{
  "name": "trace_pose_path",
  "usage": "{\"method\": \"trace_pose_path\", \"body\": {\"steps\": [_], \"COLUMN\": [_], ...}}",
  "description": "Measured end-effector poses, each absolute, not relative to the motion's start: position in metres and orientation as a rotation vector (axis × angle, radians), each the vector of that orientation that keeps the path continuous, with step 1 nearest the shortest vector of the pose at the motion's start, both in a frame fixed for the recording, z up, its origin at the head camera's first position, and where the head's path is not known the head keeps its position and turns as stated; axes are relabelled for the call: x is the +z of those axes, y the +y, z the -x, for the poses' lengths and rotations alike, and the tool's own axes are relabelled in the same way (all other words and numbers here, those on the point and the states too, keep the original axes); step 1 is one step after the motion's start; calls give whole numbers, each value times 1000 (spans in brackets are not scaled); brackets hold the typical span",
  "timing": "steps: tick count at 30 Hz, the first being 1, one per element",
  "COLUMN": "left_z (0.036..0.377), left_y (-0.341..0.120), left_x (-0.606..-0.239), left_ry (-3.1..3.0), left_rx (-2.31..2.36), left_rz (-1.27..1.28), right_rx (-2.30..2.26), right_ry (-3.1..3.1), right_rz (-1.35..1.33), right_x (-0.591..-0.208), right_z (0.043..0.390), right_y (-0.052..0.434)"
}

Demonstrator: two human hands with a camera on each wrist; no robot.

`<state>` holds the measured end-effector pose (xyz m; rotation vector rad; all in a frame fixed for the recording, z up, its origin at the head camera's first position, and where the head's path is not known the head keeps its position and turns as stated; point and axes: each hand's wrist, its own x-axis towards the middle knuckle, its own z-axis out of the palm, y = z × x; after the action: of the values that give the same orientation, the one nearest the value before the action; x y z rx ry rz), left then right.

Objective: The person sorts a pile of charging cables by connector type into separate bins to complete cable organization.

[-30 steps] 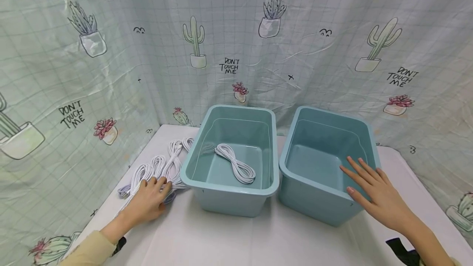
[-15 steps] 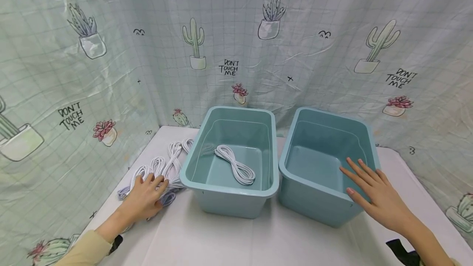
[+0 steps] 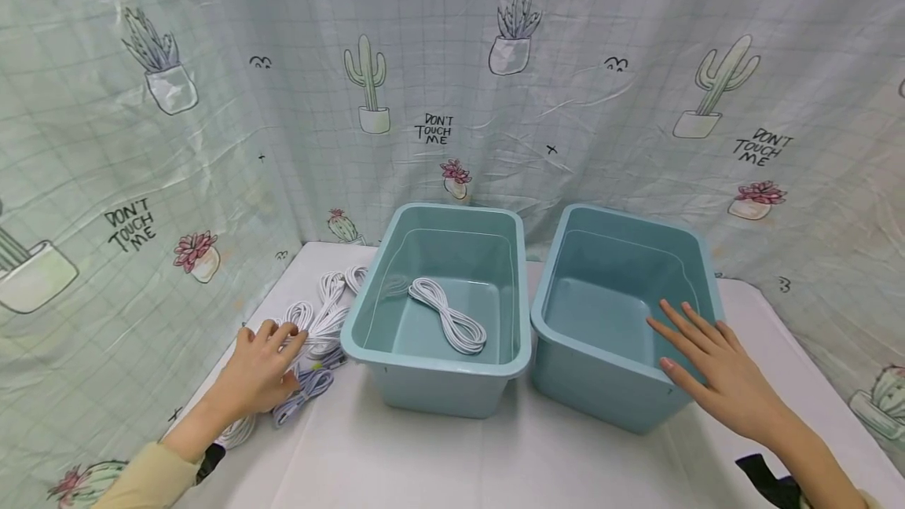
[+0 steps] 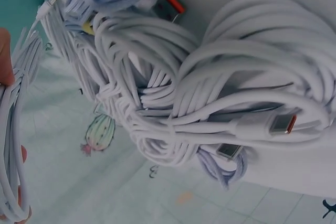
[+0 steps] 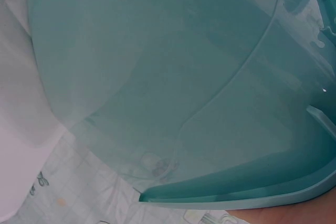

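Observation:
In the left wrist view, my left hand point(image 3: 258, 371) grips a coiled white USB cable point(image 4: 13, 145), its fingers point(image 4: 5, 59) showing along the coil; in the head view the hand hides that coil. Around and below lie more white coiled cables point(image 4: 252, 61) and a pale purple cable point(image 3: 304, 393), several with metal plugs. My right hand point(image 3: 721, 371), fingers spread and fairly straight, lies across the near right rim of the right blue bin point(image 3: 608, 360). A single white cable point(image 3: 452, 319) rests on the floor of the left blue bin point(image 3: 438, 391).
Both bins stand side by side on a white table point(image 3: 424, 462), the right one turned slightly. A patterned curtain point(image 3: 438, 61) with cactus prints hangs behind and along the left. The cable pile sits between the curtain and the left bin.
My left hand has drawn left across the cable pile, uncovering the pale purple cable and more white coils. The right hand stays at the right bin's rim.

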<state>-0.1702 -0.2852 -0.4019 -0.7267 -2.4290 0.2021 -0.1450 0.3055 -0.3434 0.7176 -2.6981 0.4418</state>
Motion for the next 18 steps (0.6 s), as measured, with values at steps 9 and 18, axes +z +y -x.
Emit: {"method": "trace_pose_path", "body": {"steps": [9, 18], "left_z": [173, 172], "left_y": [-294, -301], "left_x": [-392, -379], "left_ry": [-2414, -2379], "left_rx": [137, 109], "left_rz": [702, 645], "right_rx": [439, 422], "right_ry": [-2700, -2704], "right_rz": [-711, -724], "right_x": [-343, -343], "right_z": [145, 144], "right_y": [305, 305]}}
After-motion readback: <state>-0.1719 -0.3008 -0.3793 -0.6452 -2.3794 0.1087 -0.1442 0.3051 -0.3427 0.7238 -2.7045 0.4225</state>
